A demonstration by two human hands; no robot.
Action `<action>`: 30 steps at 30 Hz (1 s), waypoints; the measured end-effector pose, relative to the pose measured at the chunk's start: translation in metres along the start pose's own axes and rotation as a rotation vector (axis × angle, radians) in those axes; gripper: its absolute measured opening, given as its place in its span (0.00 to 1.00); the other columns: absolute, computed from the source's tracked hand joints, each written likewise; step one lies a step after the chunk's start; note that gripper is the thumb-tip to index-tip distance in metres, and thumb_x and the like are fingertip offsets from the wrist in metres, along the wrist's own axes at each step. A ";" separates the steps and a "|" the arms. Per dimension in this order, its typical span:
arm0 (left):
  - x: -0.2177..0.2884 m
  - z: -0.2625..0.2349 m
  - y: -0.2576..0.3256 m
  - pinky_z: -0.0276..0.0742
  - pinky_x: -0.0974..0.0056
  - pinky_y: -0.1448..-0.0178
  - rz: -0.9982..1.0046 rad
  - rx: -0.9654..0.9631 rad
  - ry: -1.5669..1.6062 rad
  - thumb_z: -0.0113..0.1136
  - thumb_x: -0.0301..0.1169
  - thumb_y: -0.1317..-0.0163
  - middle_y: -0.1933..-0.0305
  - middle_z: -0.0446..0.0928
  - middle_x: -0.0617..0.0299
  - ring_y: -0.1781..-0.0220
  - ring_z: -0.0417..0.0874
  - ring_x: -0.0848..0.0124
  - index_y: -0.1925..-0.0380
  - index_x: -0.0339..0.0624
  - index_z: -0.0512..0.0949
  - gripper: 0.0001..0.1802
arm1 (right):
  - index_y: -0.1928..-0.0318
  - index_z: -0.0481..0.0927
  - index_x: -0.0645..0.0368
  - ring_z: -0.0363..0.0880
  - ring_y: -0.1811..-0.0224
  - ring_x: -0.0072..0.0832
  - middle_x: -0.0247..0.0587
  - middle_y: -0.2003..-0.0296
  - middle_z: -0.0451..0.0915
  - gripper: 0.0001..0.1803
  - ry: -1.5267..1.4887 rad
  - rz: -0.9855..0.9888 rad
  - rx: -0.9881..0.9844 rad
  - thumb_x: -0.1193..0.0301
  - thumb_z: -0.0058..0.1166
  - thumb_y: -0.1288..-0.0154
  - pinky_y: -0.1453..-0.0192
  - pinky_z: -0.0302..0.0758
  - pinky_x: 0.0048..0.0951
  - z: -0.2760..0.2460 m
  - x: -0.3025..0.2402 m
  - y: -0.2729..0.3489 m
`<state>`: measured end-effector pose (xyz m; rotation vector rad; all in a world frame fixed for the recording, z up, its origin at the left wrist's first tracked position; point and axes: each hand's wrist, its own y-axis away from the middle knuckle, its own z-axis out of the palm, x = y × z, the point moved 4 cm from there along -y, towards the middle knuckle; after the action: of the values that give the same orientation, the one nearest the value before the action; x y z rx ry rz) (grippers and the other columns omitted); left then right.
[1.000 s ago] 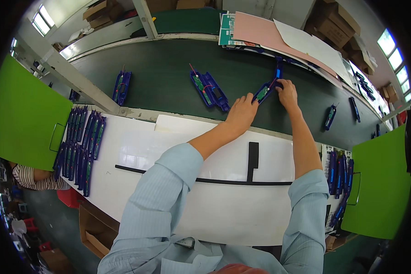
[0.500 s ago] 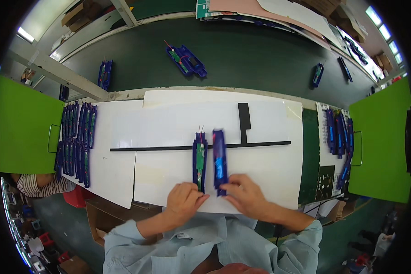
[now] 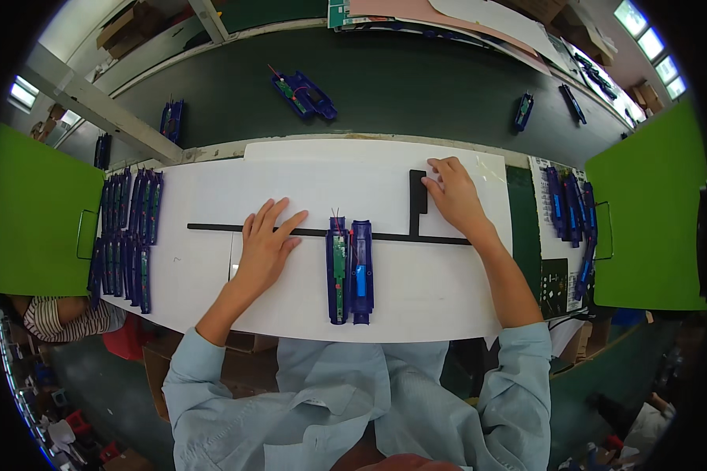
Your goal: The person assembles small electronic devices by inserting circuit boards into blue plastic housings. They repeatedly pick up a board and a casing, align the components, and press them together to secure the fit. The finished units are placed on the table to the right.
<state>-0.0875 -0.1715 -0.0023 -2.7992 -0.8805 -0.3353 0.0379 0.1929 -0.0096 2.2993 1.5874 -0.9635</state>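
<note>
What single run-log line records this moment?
left hand: flat on white board | right hand: on board by black strip | blue casings: between hands, untouched

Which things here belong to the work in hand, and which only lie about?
In hand: left hand, right hand, open blue casing pair, black guide strip.
Lying about: blue casings on belt, stacked casings, green bin.

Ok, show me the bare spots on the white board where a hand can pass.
Bare board lies between the left hand and the open blue housing pair, and again between that pair and the right hand. The strip above the black T-shaped bar is also bare. It is crowded at the left rows of blue housings and the right stack of blue housings.
</note>
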 end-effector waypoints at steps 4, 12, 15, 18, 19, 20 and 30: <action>0.040 -0.028 -0.033 0.60 0.40 0.18 0.145 0.009 0.048 0.67 0.31 0.27 0.25 0.75 0.56 0.21 0.72 0.51 0.34 0.54 0.82 0.22 | 0.39 0.84 0.67 0.80 0.41 0.48 0.50 0.47 0.81 0.19 0.066 0.033 -0.060 0.70 0.65 0.25 0.34 0.78 0.44 -0.002 -0.012 0.000; 0.145 0.049 -0.129 0.63 0.43 0.19 0.427 0.014 0.245 0.70 0.38 0.31 0.26 0.76 0.57 0.24 0.75 0.54 0.39 0.53 0.85 0.21 | 0.46 0.86 0.64 0.81 0.43 0.49 0.50 0.49 0.82 0.14 0.069 -0.071 0.055 0.74 0.66 0.30 0.38 0.79 0.45 0.005 -0.004 0.002; 0.145 0.061 -0.136 0.64 0.47 0.20 0.390 -0.014 0.316 0.72 0.41 0.33 0.25 0.75 0.57 0.26 0.76 0.55 0.39 0.54 0.86 0.23 | 0.49 0.86 0.63 0.82 0.47 0.50 0.51 0.51 0.82 0.12 -0.098 0.025 0.031 0.75 0.67 0.31 0.42 0.81 0.46 0.008 0.003 -0.003; 0.142 0.066 -0.133 0.66 0.48 0.22 0.379 0.009 0.312 0.73 0.42 0.34 0.24 0.74 0.57 0.28 0.77 0.55 0.38 0.56 0.86 0.24 | 0.51 0.87 0.63 0.85 0.52 0.43 0.49 0.53 0.83 0.13 -0.180 0.147 -0.078 0.69 0.69 0.32 0.46 0.82 0.41 0.010 0.019 -0.015; 0.142 0.065 -0.134 0.66 0.48 0.22 0.367 -0.012 0.312 0.74 0.42 0.35 0.24 0.74 0.57 0.28 0.77 0.54 0.38 0.56 0.86 0.25 | 0.52 0.87 0.63 0.86 0.53 0.40 0.49 0.54 0.84 0.14 -0.208 0.185 -0.120 0.68 0.70 0.32 0.47 0.83 0.39 0.011 0.024 -0.020; 0.142 0.065 -0.135 0.66 0.48 0.22 0.354 -0.033 0.312 0.74 0.42 0.35 0.24 0.73 0.56 0.29 0.77 0.54 0.37 0.56 0.86 0.25 | 0.52 0.87 0.64 0.83 0.58 0.27 0.43 0.58 0.85 0.15 -0.252 0.152 -0.149 0.66 0.70 0.31 0.50 0.82 0.30 0.012 0.028 -0.023; 0.137 0.069 -0.137 0.62 0.42 0.18 0.367 0.022 0.306 0.72 0.44 0.32 0.24 0.72 0.51 0.26 0.76 0.54 0.36 0.57 0.85 0.25 | 0.54 0.86 0.62 0.83 0.57 0.26 0.39 0.60 0.85 0.11 -0.315 0.117 -0.004 0.70 0.72 0.32 0.51 0.81 0.29 -0.006 -0.002 -0.008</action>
<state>-0.0463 0.0295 -0.0163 -2.7105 -0.2961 -0.6613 0.0332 0.1974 -0.0016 2.0831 1.3122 -1.2190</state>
